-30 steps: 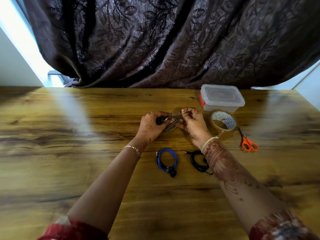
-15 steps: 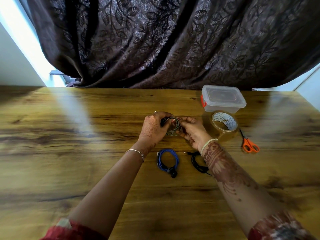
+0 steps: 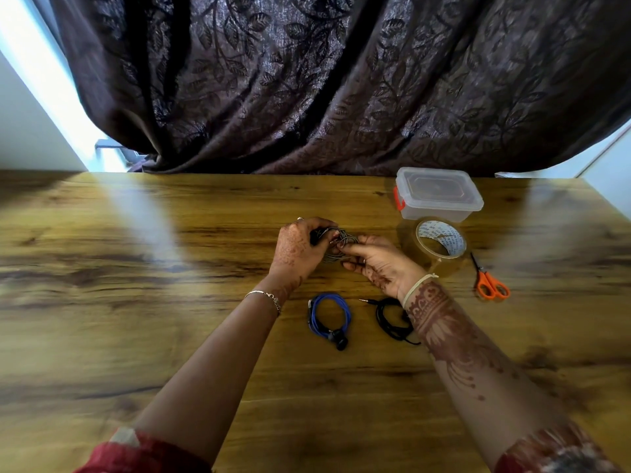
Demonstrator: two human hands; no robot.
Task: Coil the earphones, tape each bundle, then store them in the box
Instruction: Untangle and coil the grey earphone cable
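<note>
The main risk is that the grey earphone coil [image 3: 346,241] springs apart. It shows no tape, so nothing but fingers seems to keep its loops together, and springy cable tends to unwind if either grip slackens. To fetch the tape roll [image 3: 440,244], one hand would have to let go, and that looks like the likeliest moment for the loops to slip or for a loose end to work free. A tight squeeze could also kink the thin cable near the plug (which cannot be made out here).

The left hand [image 3: 300,249] is closed around the side of the coil farther from the tape roll, its fingers curled over the loops. The right hand [image 3: 384,264] lies between the coil and the tape roll with its palm turned partly up, and its thumb and fingertips pinch the coil's nearer edge. The coil is held just above the tabletop [image 3: 143,302], beside the tape roll.

The blue coil [image 3: 329,314] and the black coil [image 3: 391,319] lie on the person's side of the tape roll; whether they are taped is too small to tell. The box [image 3: 438,199], its lid on, sits just beyond the roll, and the scissors [image 3: 490,285] lie on the roll's other side from the hands.
</note>
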